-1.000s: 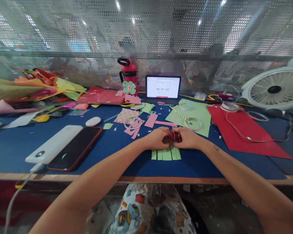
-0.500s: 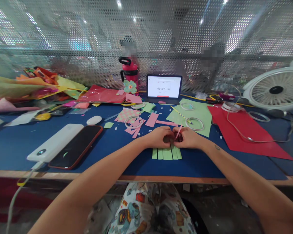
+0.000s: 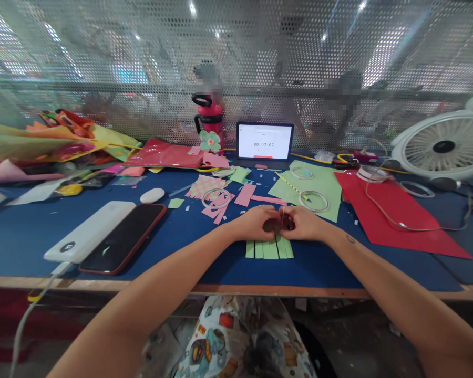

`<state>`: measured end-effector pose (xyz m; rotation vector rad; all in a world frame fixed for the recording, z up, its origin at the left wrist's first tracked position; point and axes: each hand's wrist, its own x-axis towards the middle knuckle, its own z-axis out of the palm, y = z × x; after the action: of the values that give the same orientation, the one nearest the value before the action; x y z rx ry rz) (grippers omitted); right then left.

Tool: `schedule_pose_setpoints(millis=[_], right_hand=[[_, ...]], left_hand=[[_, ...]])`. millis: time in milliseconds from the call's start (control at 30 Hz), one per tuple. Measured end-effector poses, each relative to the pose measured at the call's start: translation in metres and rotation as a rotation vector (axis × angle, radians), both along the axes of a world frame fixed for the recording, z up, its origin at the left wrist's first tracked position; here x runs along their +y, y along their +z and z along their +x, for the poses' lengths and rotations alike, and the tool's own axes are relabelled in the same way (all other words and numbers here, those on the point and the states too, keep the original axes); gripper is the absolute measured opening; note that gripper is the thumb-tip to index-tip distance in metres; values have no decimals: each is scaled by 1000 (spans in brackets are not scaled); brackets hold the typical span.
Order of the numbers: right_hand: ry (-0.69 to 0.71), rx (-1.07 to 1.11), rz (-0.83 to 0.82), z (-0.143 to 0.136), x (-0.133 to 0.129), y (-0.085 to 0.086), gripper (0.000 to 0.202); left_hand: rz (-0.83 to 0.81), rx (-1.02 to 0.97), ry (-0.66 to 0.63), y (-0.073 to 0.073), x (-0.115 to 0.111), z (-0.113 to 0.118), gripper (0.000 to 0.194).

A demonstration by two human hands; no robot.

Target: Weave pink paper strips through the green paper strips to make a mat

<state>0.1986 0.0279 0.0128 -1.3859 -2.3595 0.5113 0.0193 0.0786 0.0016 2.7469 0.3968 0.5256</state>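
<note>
My left hand (image 3: pixel 256 221) is curled, fingertips closed together, over the upper part of a green paper (image 3: pixel 268 250) cut into strips. What its fingers pinch is hidden. Close beside it, my right hand (image 3: pixel 305 223) is closed on a narrow pink paper strip (image 3: pixel 283 214), which shows almost edge-on between the two hands. The lower ends of the green strips stick out toward me, flat on the blue table. Just beyond my hands lie another pink strip (image 3: pixel 268 199) and a pink paper piece (image 3: pixel 245 195).
A pink woven paper piece (image 3: pixel 207 186) and tape rolls (image 3: pixel 314 200) lie beyond my hands. Left are a phone (image 3: pixel 124 239) and a white power bank (image 3: pixel 89 231). Red paper (image 3: pixel 402 220) and a fan (image 3: pixel 441 144) are right; a tablet (image 3: pixel 265 140) stands behind.
The pink strip between my hands has turned from a slanted position to nearly upright and edge-on. My hands have hardly moved, and the green strips lie as before.
</note>
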Motion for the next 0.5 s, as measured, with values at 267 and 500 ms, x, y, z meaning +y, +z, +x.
schedule_pose_setpoints(millis=[267,500], right_hand=[[-8,-9,6,1,1,-2,14],[-2,-2,8,1,0,-2,15]], left_hand=[[-8,24,17,2,0,0,17],[-10,0,-6,1,0,-1,17]])
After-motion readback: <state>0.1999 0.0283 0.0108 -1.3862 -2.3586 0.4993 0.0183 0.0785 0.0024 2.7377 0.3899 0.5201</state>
